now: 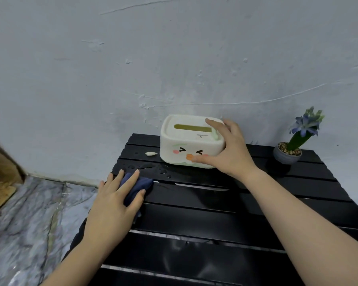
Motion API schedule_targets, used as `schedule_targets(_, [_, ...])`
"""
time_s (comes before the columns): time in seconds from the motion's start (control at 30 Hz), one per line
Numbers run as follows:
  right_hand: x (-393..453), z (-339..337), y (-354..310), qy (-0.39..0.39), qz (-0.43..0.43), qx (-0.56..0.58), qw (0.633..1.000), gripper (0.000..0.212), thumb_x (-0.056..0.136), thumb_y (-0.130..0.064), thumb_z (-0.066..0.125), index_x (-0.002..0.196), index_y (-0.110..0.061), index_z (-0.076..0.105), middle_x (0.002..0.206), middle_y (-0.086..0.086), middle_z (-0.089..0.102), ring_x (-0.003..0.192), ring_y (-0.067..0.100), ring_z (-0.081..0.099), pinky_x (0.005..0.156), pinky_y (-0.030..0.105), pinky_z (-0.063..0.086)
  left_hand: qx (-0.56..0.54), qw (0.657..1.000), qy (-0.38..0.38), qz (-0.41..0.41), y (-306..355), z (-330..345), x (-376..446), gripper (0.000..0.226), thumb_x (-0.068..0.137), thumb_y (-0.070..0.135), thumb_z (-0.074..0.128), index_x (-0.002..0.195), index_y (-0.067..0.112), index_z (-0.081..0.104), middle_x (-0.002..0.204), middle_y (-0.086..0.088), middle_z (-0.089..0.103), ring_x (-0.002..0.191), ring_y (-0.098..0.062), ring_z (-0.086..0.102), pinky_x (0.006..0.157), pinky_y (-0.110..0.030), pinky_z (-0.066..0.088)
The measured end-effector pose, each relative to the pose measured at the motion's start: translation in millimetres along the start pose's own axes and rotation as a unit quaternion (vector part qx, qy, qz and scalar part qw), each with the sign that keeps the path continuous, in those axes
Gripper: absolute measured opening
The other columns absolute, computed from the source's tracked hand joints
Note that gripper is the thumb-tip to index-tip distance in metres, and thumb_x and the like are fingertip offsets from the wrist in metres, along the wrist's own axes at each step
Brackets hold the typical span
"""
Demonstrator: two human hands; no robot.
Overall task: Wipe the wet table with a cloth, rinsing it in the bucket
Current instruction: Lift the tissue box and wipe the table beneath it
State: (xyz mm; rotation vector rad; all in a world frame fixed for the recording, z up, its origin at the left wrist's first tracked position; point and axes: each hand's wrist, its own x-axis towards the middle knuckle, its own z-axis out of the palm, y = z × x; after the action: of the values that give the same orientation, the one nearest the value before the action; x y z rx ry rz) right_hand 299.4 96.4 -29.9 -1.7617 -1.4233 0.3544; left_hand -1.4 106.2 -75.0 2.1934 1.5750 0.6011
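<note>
A black slatted table (225, 219) fills the lower right of the head view. My left hand (114, 201) presses flat on a dark blue cloth (142, 183) near the table's left edge, fingers spread over it. Water drops and a small puddle (153, 168) lie on the slats just beyond the cloth. My right hand (225, 149) grips the right end of a white tissue box (182, 141) with a cartoon face, standing at the back of the table. No bucket is in view.
A small potted blue flower (291, 149) stands at the table's back right. A tiny white scrap (151, 154) lies left of the tissue box. A rough pale wall (174, 58) rises behind. Grey marbled floor (29, 213) lies to the left, with a wooden edge (0, 178) at far left.
</note>
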Motion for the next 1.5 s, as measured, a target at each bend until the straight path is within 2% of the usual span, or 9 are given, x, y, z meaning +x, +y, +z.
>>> schedule_targets(0.17, [4.0,6.0,8.4,-0.008,-0.024,0.059,0.998,0.114,0.045,-0.042,0.099,0.141,-0.048,0.039,0.144,-0.015,0.035,0.127,-0.014,0.034,0.096,-0.002,0.029,-0.009,1.000,0.002,0.000,0.8,-1.2,0.0,0.053,0.092,0.047,0.054,0.144,0.045,0.040,0.158,0.002,0.031,0.151,-0.018,0.014,0.122,-0.035,0.010])
schedule_targets(0.47, [10.3,10.5,11.8,-0.006,-0.015,0.096,0.995,0.097,0.036,-0.043,0.101,0.121,-0.051,0.055,0.133,-0.013,0.039,0.126,-0.001,0.043,0.095,0.001,0.031,0.053,0.998,-0.007,-0.015,9.6,-5.8,3.8,0.054,0.095,0.043,0.054,0.146,0.042,0.038,0.157,0.004,0.034,0.149,-0.017,0.022,0.110,-0.038,0.037])
schedule_targets(0.7, [7.5,11.0,17.9,0.000,-0.025,0.119,0.993,0.093,0.040,-0.037,0.101,0.121,-0.049,0.057,0.133,-0.017,0.046,0.125,0.004,0.048,0.105,0.036,0.048,0.020,1.000,0.015,-0.005,4.9,-4.9,4.5,0.050,0.094,0.040,0.056,0.141,0.045,0.043,0.154,0.007,0.040,0.147,-0.011,0.025,0.104,-0.036,0.042])
schedule_targets(0.87, [2.2,16.7,21.0,0.000,-0.032,0.116,0.993,0.096,0.041,-0.033,0.101,0.122,-0.047,0.051,0.129,-0.006,0.038,0.122,-0.005,0.041,0.097,0.002,0.035,-0.008,0.999,0.050,0.002,2.8,-6.3,6.6,0.046,0.093,0.036,0.059,0.138,0.045,0.050,0.146,0.012,0.050,0.140,-0.005,0.037,0.096,-0.031,0.045])
schedule_targets(1.07, [-3.1,17.6,18.1,0.007,-0.044,0.104,0.994,0.097,0.042,-0.039,0.100,0.125,-0.048,0.051,0.133,-0.011,0.043,0.126,0.000,0.042,0.100,0.014,0.037,0.000,0.998,0.056,0.026,5.7,-7.7,5.7,0.044,0.093,0.031,0.061,0.136,0.039,0.055,0.142,0.012,0.054,0.137,-0.005,0.041,0.092,-0.029,0.045])
schedule_targets(1.3, [-11.2,6.1,6.4,0.100,-0.063,0.115,0.986,0.092,0.042,-0.043,0.100,0.123,-0.043,0.056,0.132,-0.007,0.047,0.122,0.002,0.049,0.104,0.026,0.046,-0.199,0.978,0.047,0.031,17.2,-30.3,59.1,0.026,0.097,0.024,0.057,0.114,0.040,0.068,0.061,0.000,0.067,0.059,-0.006,0.065,0.067,-0.017,0.047])
schedule_targets(1.37, [-9.0,-3.5,1.2,0.133,-0.063,0.141,0.979,0.091,0.042,-0.045,0.100,0.122,-0.041,0.056,0.133,-0.004,0.048,0.122,0.006,0.053,0.104,0.034,0.049,-0.168,0.985,0.044,0.006,9.7,-24.5,92.5,0.024,0.099,0.031,0.053,0.119,0.037,0.065,0.092,-0.009,0.073,0.099,-0.010,0.067,0.086,-0.022,0.043])
schedule_targets(1.43, [-7.0,-13.5,-2.5,0.148,-0.063,0.166,0.973,0.090,0.043,-0.045,0.099,0.122,-0.038,0.056,0.134,0.000,0.049,0.121,0.011,0.055,0.100,0.039,0.052,0.039,0.999,0.001,-0.027,-3.6,-8.6,112.2,0.047,0.099,0.047,0.045,0.136,0.019,0.051,0.155,-0.019,0.033,0.146,-0.025,0.027,0.112,-0.038,0.026])
schedule_targets(1.5, [-6.0,-21.5,-3.4,0.153,-0.072,0.171,0.971,0.089,0.045,-0.044,0.099,0.123,-0.035,0.055,0.134,0.002,0.049,0.122,0.014,0.055,0.098,0.041,0.053,0.123,0.992,-0.010,-0.013,-11.7,12.6,115.6,0.066,0.100,0.048,0.039,0.149,0.005,0.029,0.162,-0.022,0.007,0.149,-0.035,0.012,0.118,-0.045,0.018])
